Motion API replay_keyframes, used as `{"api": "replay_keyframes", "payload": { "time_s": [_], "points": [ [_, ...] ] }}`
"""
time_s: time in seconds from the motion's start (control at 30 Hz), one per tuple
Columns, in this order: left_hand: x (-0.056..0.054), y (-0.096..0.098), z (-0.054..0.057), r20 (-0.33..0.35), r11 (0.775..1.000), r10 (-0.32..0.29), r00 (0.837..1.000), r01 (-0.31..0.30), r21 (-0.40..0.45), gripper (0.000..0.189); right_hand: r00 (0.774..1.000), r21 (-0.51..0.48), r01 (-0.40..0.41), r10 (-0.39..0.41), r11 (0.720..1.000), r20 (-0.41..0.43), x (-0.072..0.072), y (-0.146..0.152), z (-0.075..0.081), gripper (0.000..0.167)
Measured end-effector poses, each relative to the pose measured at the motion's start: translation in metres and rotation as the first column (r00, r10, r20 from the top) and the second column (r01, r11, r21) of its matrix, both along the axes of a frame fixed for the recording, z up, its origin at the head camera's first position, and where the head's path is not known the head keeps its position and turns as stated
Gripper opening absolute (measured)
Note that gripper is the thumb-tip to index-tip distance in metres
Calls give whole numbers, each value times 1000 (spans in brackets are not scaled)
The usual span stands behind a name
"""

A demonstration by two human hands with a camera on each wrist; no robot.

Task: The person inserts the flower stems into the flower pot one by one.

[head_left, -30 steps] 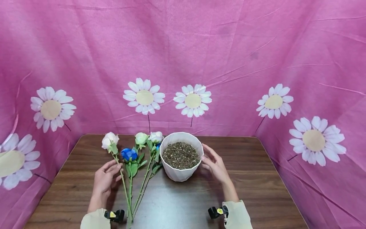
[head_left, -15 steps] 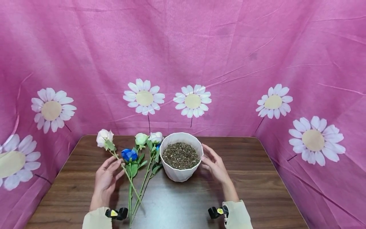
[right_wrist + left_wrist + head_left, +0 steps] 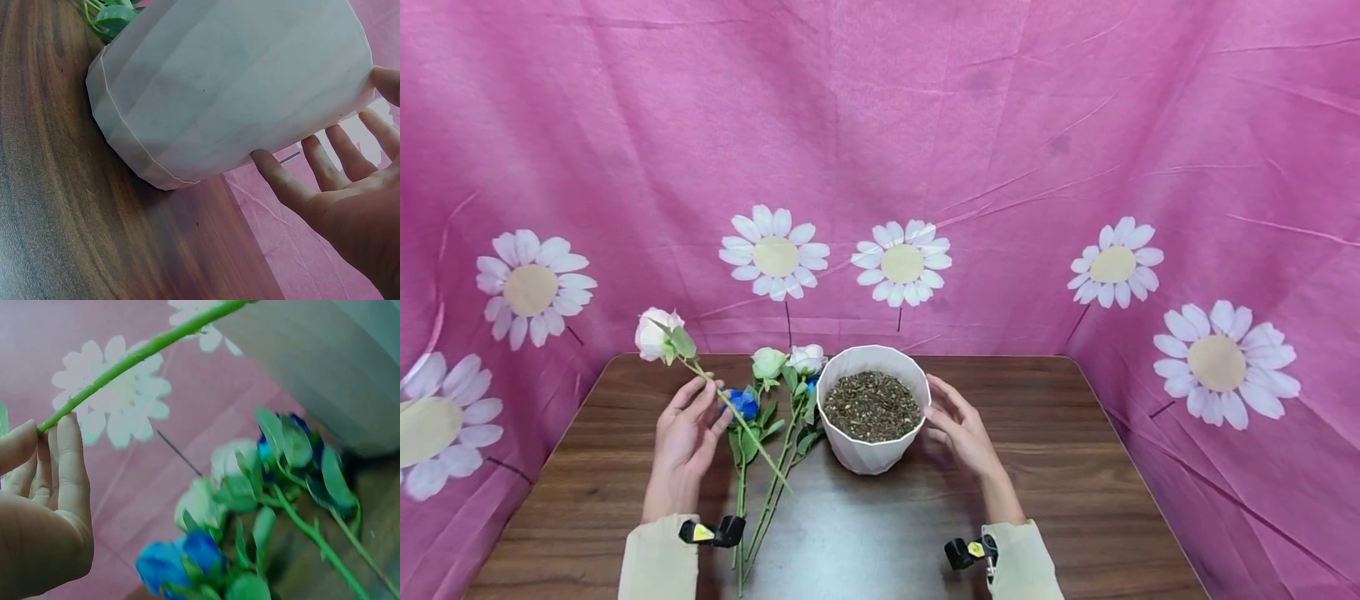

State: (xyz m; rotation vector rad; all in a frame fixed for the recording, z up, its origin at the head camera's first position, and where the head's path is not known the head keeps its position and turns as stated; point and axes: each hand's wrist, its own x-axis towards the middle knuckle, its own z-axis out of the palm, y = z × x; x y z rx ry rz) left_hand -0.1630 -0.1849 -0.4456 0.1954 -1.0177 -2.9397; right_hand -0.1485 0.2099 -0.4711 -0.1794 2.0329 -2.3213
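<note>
Person's L hand [image 3: 681, 433] pinches knobbly green stem [image 3: 745, 427] of pale rose [image 3: 653, 336], nr far L corner of wood-grain table [image 3: 1075, 467]. R hand [image 3: 966, 433], fingers straightish, touches faceted wht pot [image 3: 868, 457] w/ gritty soil [image 3: 872, 408], nr far edge. Creased pink daisy-print cloth [image 3: 880, 125] behind.

Five roses [image 3: 657, 335], one pot [image 3: 874, 456] and six printed daisies [image 3: 775, 256], by our count.
We see one pinkish-white rose [image 3: 653, 337] in the left hand [image 3: 683, 433] and four more between the hands, nearer the left: one greenish-white rose [image 3: 768, 364], one white rose [image 3: 807, 358] and, we think, two blue roses [image 3: 743, 403], since one is mostly covered. We count one pot at the right hand [image 3: 966, 433], one black device [image 3: 712, 531] at each wrist, two sleeves [image 3: 660, 558], one table [image 3: 1075, 467] beneath both hands, and the six daisies beyond them.
</note>
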Motion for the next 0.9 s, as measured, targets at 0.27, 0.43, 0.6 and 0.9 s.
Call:
{"api": "replay_keyframes", "payload": {
  "time_s": [0.27, 0.43, 0.6, 0.9],
  "points": [
    [-11, 11, 26, -7, 1000, 12, 1000, -12, 3, 13, 1000, -5, -2, 2, 1000, 10, 1, 0, 0, 59],
    [-19, 18, 37, 5, 999, 28, 1000, -28, 16, 13, 1000, 5, 9, -9, 1000, 12, -1, 0, 0, 59],
    [-27, 28, 43, 10, 999, 49, 999, -49, 7, 13, 1000, 5, -3, 3, 1000, 10, -2, 2, -1, 59],
    [-38, 47, 54, -33, 995, 101, 994, -102, -17, 11, 1000, -15, -1, 1, 1000, 7, -2, 1, -2, 59]
  ]
}}
